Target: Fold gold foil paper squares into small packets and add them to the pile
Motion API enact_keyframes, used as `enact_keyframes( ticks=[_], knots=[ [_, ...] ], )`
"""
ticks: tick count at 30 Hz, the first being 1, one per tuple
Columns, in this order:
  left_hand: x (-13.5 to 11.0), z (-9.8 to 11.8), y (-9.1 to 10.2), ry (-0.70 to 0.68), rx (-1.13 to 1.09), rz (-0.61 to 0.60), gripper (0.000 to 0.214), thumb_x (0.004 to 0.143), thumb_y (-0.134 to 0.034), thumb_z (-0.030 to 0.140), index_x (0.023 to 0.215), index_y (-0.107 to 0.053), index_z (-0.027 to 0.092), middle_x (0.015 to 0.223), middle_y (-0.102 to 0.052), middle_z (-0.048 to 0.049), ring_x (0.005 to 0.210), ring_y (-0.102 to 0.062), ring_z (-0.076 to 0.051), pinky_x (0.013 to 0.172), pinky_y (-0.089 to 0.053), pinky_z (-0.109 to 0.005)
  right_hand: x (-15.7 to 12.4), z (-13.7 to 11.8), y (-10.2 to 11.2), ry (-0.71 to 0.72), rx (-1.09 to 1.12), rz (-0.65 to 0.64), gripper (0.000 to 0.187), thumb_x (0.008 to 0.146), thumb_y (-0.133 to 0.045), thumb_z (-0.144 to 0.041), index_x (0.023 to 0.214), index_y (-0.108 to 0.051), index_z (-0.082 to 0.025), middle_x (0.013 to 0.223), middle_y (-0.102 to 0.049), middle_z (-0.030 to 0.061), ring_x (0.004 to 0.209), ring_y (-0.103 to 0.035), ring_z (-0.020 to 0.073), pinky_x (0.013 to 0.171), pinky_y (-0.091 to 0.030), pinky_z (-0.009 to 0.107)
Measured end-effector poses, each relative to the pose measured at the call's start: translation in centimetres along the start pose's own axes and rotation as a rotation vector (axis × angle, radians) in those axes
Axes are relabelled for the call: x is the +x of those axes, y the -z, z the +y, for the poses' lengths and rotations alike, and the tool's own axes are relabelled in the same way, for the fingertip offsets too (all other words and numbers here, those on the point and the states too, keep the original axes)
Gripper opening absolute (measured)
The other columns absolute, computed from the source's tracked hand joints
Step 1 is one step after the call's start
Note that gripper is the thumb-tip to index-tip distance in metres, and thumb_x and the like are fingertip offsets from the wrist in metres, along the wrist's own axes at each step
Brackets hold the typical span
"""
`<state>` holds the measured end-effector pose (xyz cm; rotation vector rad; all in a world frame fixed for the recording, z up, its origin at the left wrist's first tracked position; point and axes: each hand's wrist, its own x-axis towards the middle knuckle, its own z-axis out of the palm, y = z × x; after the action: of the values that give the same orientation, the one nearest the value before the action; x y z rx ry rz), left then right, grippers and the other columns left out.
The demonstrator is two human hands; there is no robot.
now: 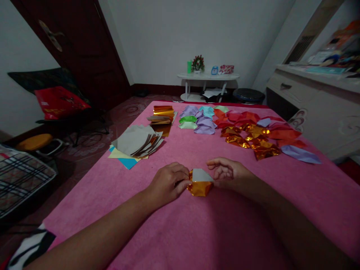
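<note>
A small folded piece of gold foil paper (200,188) with a pale grey back lies low over the pink table cover, in front of me. My left hand (170,182) pinches its left end between thumb and fingers. At the paper's right corner is my right hand (226,173), its thumb beside or touching that corner. The index finger of this hand is stretched out above, apart from the thumb, and the other fingers are loosely curled. Both forearms reach in from the near edge.
A fanned stack of grey-backed sheets (135,140) lies at left over blue and yellow paper. Behind it are gold foil sheets (163,119). Folded purple paper shapes (204,125), red ones (239,117) and gold ones (257,138) cover the far right of the pink table (157,236).
</note>
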<state>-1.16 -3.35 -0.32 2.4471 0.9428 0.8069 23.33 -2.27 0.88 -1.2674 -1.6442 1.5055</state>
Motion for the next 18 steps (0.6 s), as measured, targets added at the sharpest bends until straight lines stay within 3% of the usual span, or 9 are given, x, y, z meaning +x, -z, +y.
enact_keyframes(
  ticks=[5,8,10,14,18],
  knots=[
    [0.1,0.2,-0.2,0.088,-0.021,0.021,0.009,0.085,-0.06,0.026,0.086,-0.065,0.018,0.088,-0.065,-0.0058,0.085,-0.059,-0.018,0.078,-0.047,-0.031,0.1,0.3,-1.5,0.106,-0.342,0.184,0.042,0.058,-0.071,-0.014,0.099,-0.063,-0.018,0.09,-0.058,0.0015,0.072,-0.054,0.0129,0.063,-0.045,0.025],
    [0.2,0.3,-0.4,0.204,-0.037,0.052,0.025,0.081,-0.065,0.029,0.105,-0.062,0.02,0.092,-0.062,-0.0054,0.083,-0.058,-0.017,0.074,-0.047,-0.03,0.0,0.2,-2.4,0.147,-0.482,0.237,0.033,0.06,-0.068,-0.011,0.091,-0.065,-0.02,0.09,-0.059,0.0009,0.08,-0.055,0.0156,0.068,-0.045,0.026],
    [0.3,0.3,-0.5,0.248,-0.058,0.051,0.03,0.079,-0.068,0.031,0.106,-0.062,0.02,0.092,-0.06,-0.0049,0.081,-0.057,-0.017,0.072,-0.047,-0.029,-0.1,0.1,-2.5,0.133,-0.494,0.251,0.026,0.06,-0.068,-0.011,0.085,-0.064,-0.019,0.084,-0.058,-0.0002,0.075,-0.055,0.0148,0.064,-0.045,0.025],
    [0.4,0.2,-0.5,0.262,-0.123,0.02,0.013,0.079,-0.068,0.026,0.089,-0.068,0.018,0.087,-0.059,-0.0042,0.077,-0.057,-0.015,0.069,-0.047,-0.027,-0.2,0.1,-2.5,0.132,-0.457,0.24,0.015,0.061,-0.067,-0.009,0.07,-0.062,-0.019,0.076,-0.053,-0.0018,0.065,-0.052,0.0124,0.058,-0.043,0.024],
    [0.3,0.2,-0.5,0.23,-0.161,0.023,0.009,0.081,-0.065,0.02,0.087,-0.071,0.019,0.084,-0.06,-0.0036,0.078,-0.057,-0.015,0.07,-0.047,-0.026,-0.3,-0.3,-2.6,0.144,-0.462,0.181,0.011,0.066,-0.063,-0.007,0.065,-0.063,-0.018,0.076,-0.053,-0.001,0.063,-0.052,0.0112,0.058,-0.042,0.024]
  ],
)
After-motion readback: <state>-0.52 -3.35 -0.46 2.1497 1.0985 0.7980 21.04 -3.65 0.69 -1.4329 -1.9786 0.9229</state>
